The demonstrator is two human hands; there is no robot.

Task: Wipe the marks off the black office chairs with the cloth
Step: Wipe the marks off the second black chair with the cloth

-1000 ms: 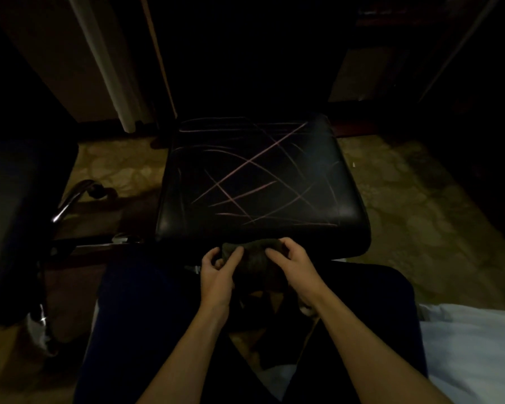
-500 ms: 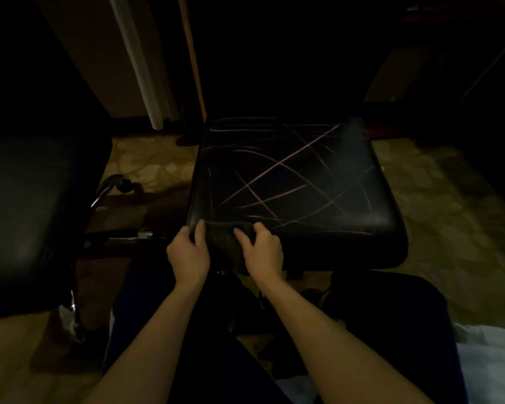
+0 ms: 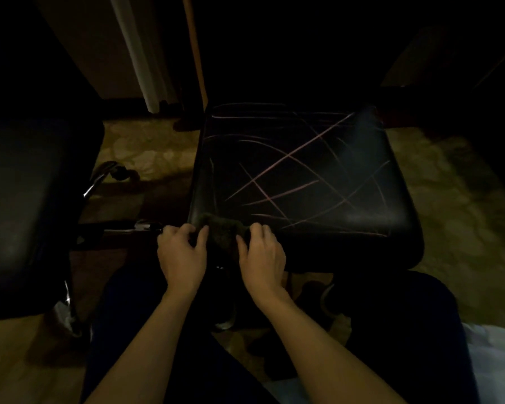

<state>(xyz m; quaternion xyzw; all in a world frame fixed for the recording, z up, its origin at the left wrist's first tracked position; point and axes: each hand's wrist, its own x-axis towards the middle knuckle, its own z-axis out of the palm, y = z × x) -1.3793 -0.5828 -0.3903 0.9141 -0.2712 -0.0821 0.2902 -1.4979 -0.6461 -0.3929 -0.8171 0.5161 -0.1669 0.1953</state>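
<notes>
A black office chair seat [image 3: 303, 182] lies in front of me, crossed by several pale pink marks. A dark cloth [image 3: 223, 230] is bunched at the seat's near left corner. My left hand [image 3: 182, 255] grips the cloth's left end and my right hand [image 3: 261, 258] grips its right end, fingers curled over it. Both hands sit at the seat's front edge. The lower part of the cloth is lost in shadow.
A second black chair seat [image 3: 27, 205] stands to the left, with a chrome base leg and caster [image 3: 111, 170] showing on the patterned floor [image 3: 464, 205]. My dark-trousered knees [image 3: 405, 330] flank the hands. A white pole [image 3: 134, 51] rises at the back.
Both hands moved the cloth from the middle of the seat's front edge to its near left corner and up onto the surface. The camera view shifted left.
</notes>
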